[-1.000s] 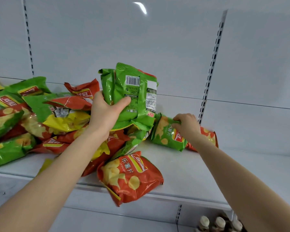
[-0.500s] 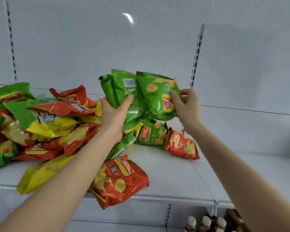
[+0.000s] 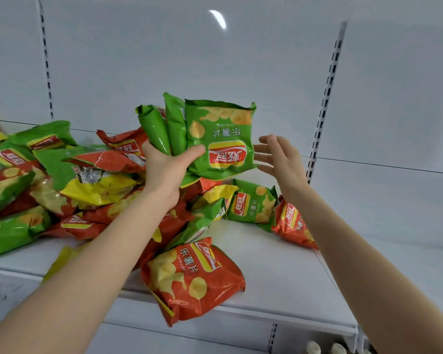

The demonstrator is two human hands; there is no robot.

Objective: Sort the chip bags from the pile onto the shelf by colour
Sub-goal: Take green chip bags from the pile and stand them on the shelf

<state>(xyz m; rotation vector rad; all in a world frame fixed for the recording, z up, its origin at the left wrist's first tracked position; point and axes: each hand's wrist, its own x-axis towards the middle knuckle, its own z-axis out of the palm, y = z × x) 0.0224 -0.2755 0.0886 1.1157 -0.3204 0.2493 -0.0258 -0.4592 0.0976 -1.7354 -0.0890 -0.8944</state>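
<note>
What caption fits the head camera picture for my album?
Left hand grips green chip bags above the pile, open right hand beside them.

Green chip bags (image 3: 215, 141) bunched in left hand (image 3: 168, 169) above the pile (image 3: 87, 180); right hand (image 3: 279, 159) spread beside them.

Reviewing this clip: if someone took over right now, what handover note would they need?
Left hand grips a bundle of three green chip bags, raised above the shelf. Right hand is open beside them; whether it touches them is unclear.
The pile of red, green and yellow bags lies mixed at left. A loose green bag and a red bag lie right of it. Another red bag overhangs the front edge.
Done: greens gathered in hand only; no colour group set out in view.
Left: place the greens, then sort everything else.
</note>
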